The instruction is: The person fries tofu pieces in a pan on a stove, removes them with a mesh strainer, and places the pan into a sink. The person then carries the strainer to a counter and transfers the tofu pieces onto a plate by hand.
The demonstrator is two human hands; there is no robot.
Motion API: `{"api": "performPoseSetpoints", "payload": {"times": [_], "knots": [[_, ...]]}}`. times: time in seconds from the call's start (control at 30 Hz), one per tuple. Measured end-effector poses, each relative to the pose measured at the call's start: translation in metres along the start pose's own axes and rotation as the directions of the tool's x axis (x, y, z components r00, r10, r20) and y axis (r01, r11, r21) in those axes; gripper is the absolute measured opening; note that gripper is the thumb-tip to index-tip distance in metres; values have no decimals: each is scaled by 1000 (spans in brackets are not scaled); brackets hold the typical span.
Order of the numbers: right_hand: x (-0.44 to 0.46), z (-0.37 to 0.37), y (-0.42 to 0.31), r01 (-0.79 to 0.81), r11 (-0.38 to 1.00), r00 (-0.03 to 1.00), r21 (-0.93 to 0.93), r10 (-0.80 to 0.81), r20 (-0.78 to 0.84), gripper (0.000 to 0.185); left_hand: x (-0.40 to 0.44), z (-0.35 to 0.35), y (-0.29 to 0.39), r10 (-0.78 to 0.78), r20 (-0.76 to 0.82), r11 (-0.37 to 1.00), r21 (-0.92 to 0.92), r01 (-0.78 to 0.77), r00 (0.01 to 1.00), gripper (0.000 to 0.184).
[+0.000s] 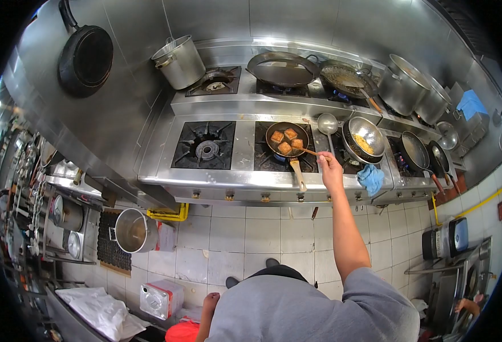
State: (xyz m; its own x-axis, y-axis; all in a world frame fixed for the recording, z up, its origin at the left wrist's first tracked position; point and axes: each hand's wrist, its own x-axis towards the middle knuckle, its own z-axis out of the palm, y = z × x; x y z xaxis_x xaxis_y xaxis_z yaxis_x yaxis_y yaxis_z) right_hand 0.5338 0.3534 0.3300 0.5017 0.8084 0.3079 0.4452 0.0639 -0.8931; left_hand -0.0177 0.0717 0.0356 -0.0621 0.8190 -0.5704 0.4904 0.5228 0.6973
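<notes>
My right hand [330, 163] is closed around the end of a slim wooden utensil [311, 151], reaching over the front of the stove. The utensil's tip is at the browned square pieces of food [285, 148] in a small frying pan [270, 149]; its exact shape is too small to tell. That pan sits on a front burner, its light handle [297, 174] pointing towards me. Low beside my body hangs my left hand [211, 300], fingers curled, with nothing visible in it.
Right of the pan are a ladle [327, 123], a metal bowl [369, 132] with yellow food and a blue cloth [370, 179]. Woks [282, 69] and tall pots [402, 88] stand behind. A large pot [132, 229] stands lower left. Another person's hand [467, 306] shows lower right.
</notes>
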Motion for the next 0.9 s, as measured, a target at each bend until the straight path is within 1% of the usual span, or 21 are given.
{"api": "performPoseSetpoints", "payload": {"times": [0.07, 0.13, 0.2, 0.23, 0.3, 0.4, 0.47, 0.5, 0.53, 0.6, 0.63, 0.7, 0.77, 0.83, 0.9], "knots": [[1, 2, 2, -31, 1000, 999, 0, 31, 8, 18, 3, 1, 0, -18, 4, 999, -28, 18, 1000, 30], [2, 3, 5, -13, 1000, 1000, -11, 13, -3, 18, 6, 2, -6, -36, 8, 998, -55, 36, 999, 30], [3, 3, 3, 5, 1000, 1000, -22, -5, -13, 17, 0, -2, 4, -6, 23, 998, 60, 4, 1000, 30], [2, 3, 1, 32, 999, 999, -10, -33, -28, 17, 1, -1, 5, -6, 23, 998, 60, 5, 1000, 30], [2, 2, 0, 59, 998, 997, 2, -59, -42, 17, 12, 4, -14, -94, 18, 994, -56, 95, 995, 30], [0, 1, 0, 61, 998, 998, 3, -61, -27, 18, 15, 5, -23, -77, 30, 995, -55, 79, 997, 30], [-1, 0, -2, -12, 996, 1000, -89, 13, 16, 18, 15, 6, -22, -101, 26, 992, -73, 102, 995, 30], [0, 1, 0, -11, 996, 1000, -89, 13, 16, 18, 14, 6, -21, -124, 22, 988, -90, 125, 992, 30], [1, 2, 4, 5, 996, 1000, -91, -5, 4, 18, 14, 5, -19, -124, 22, 988, -90, 125, 992, 30], [1, 3, 3, 22, 995, 1000, -94, -23, -8, 18, 11, 3, -16, -4, 7, 1000, 15, 4, 1000, 29], [1, 3, 2, 24, 996, 1000, -88, -25, -11, 18, 11, 3, -14, -4, 7, 1000, 14, 4, 1000, 29], [1, 3, -1, 27, 996, 1000, -82, -28, -14, 18, 11, 4, -14, -103, 38, 986, -131, 107, 994, 29], [1, 4, -3, 71, 993, 997, -93, -75, -34, 18, 11, 5, -14, -95, 30, 986, -132, 98, 995, 29], [1, 5, -3, 70, 991, 997, -113, -73, -26, 18, 10, 5, -14, -87, 24, 987, -133, 89, 996, 28], [2, 7, -3, 68, 989, 997, -132, -71, -20, 18, 13, 6, -20, -49, -18, 997, -55, 48, 999, 26]]}}
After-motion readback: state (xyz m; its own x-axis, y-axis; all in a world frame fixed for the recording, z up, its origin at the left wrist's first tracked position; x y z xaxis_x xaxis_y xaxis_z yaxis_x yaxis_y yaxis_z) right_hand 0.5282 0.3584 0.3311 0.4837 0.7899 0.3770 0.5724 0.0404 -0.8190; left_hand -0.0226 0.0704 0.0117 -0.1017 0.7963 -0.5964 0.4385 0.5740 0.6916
